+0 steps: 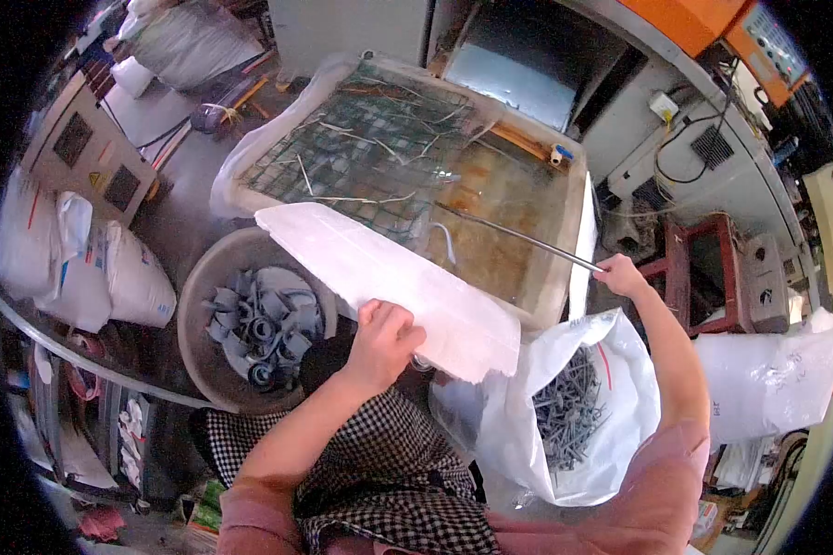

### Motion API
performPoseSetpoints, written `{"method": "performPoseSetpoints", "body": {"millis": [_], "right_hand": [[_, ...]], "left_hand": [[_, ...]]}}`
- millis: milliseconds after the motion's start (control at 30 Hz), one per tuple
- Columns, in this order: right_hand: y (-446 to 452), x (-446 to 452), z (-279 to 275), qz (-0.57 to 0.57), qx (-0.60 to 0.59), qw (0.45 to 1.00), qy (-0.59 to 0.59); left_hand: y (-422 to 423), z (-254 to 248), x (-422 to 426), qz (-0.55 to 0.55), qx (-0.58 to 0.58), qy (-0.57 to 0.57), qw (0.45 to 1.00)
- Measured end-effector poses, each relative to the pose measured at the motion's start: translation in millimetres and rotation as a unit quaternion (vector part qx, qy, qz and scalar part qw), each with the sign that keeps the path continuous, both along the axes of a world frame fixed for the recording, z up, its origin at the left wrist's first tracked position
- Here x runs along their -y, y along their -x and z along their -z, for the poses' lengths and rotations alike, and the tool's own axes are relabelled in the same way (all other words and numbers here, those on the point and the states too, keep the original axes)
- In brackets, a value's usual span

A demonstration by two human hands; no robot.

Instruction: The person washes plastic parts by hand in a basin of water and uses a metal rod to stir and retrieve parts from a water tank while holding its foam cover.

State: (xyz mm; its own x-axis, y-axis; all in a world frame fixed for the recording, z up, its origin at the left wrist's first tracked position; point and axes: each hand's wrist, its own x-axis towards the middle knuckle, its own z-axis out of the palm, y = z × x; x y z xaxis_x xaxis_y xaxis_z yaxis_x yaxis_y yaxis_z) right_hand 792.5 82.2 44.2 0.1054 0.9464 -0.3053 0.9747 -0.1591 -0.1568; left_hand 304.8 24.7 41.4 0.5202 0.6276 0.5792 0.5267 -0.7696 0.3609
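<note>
My left hand [386, 344] is closed on the near edge of a long white board [407, 291], which slants across the front of a water tub [569, 222]. In my right hand [622, 276], at the tub's right side, is the end of a thin metal rod [537, 242]. The rod reaches left over the brownish water, its far tip near the middle of the tub. A green net [361, 139] with pale strips on it covers the tub's left part. A small whitish curved piece [446, 242] lies in the water beside the board.
A round bin [194, 338] of grey curled pieces stands left of the board. An open white sack [634, 370] of grey sticks is at the right. Full sacks [139, 277] stand at far left, a red frame [713, 277] at right, a dark chute [518, 69] behind the tub.
</note>
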Motion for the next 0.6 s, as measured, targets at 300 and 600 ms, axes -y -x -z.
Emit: {"method": "performPoseSetpoints", "body": {"millis": [300, 600], "right_hand": [[31.4, -74.2, 74.7, -0.019, -0.035, 0.999, -0.017], [25.9, -55.9, -8.1, -0.019, 0.05, 0.999, -0.006]], "left_hand": [[5.3, 3.0, -2.1, 0.008, 0.003, 0.028, 1.0], [15.1, -5.3, 2.7, 0.021, -0.026, -0.004, 0.999]]}}
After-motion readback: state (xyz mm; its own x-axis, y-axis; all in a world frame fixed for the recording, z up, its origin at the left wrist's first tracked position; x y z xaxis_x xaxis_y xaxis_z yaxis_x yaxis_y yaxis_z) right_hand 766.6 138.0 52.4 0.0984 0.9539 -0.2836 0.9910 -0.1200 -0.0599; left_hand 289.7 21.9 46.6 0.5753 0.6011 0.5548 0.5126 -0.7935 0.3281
